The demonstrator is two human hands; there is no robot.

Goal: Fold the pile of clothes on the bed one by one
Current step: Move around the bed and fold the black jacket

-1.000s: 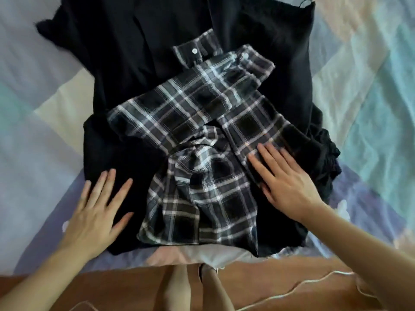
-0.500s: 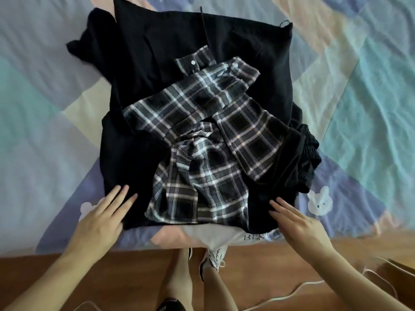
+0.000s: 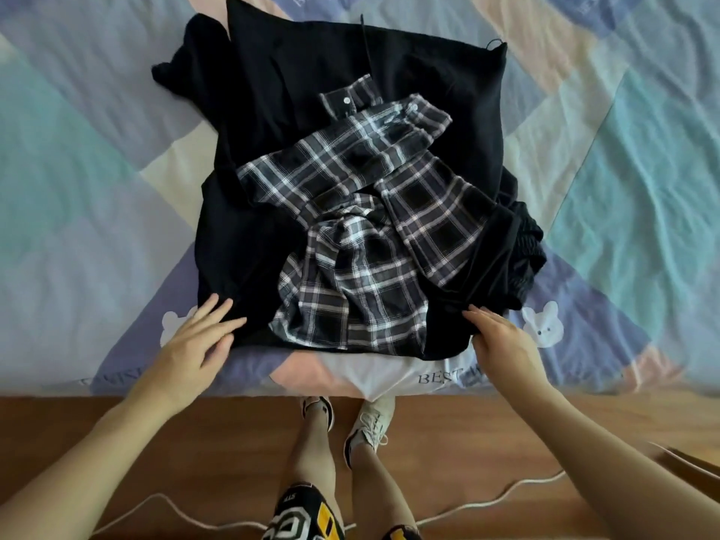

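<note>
Clothes pile (image 3: pixel 350 196) lies lengthwise away from the person, plaid shirt (image 3: pixel 358 243) cuffs pointing far.
Left hand (image 3: pixel 195 344) rests spread-fingered on its near-left corner; right hand (image 3: pixel 502 341) pinches the near-right black hem; bedsheet (image 3: pixel 97 189) surrounds.

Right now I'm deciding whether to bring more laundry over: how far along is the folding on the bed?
Barely begun. Done: no folded garment shows anywhere on the bedsheet. In hand: the left hand lies flat on the near left edge of the black garment, and the right hand is at its near right corner. Left: the crumpled plaid shirt still heaped on top, plus the black pieces underneath.
</note>
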